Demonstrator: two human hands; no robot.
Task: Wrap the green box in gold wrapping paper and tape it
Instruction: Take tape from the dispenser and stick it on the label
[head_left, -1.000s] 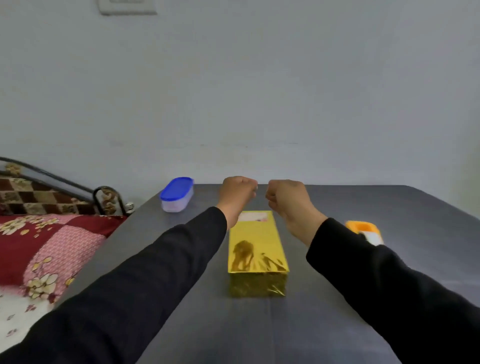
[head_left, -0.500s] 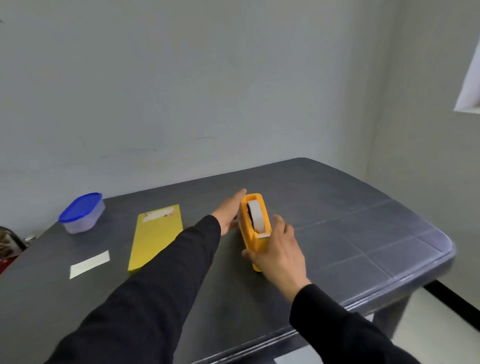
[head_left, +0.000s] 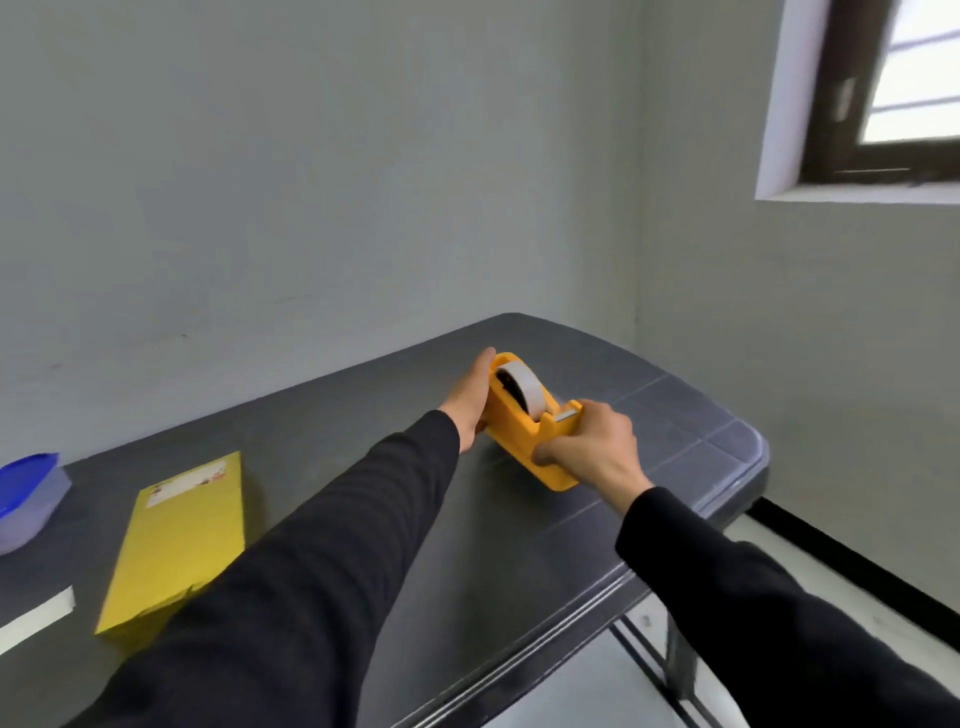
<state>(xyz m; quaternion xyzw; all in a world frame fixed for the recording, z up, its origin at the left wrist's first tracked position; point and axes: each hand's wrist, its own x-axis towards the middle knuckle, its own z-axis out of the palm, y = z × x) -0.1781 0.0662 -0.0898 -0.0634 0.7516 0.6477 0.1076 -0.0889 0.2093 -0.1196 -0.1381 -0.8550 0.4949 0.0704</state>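
The box in gold wrapping paper lies flat on the dark grey table at the left, a small label at its far end. An orange tape dispenser with a white tape roll stands at the table's right side. My left hand rests against the dispenser's far left side with straight fingers. My right hand grips the dispenser's near end by the cutter, fingers curled round it.
A blue-lidded plastic container sits at the far left. A white paper strip lies near the left front. The table's rounded right corner drops off to the floor. A window is in the right wall.
My view has swung further right. The right hand has moved from on top of the dispenser to grip its near end; the left hand stays against its side.
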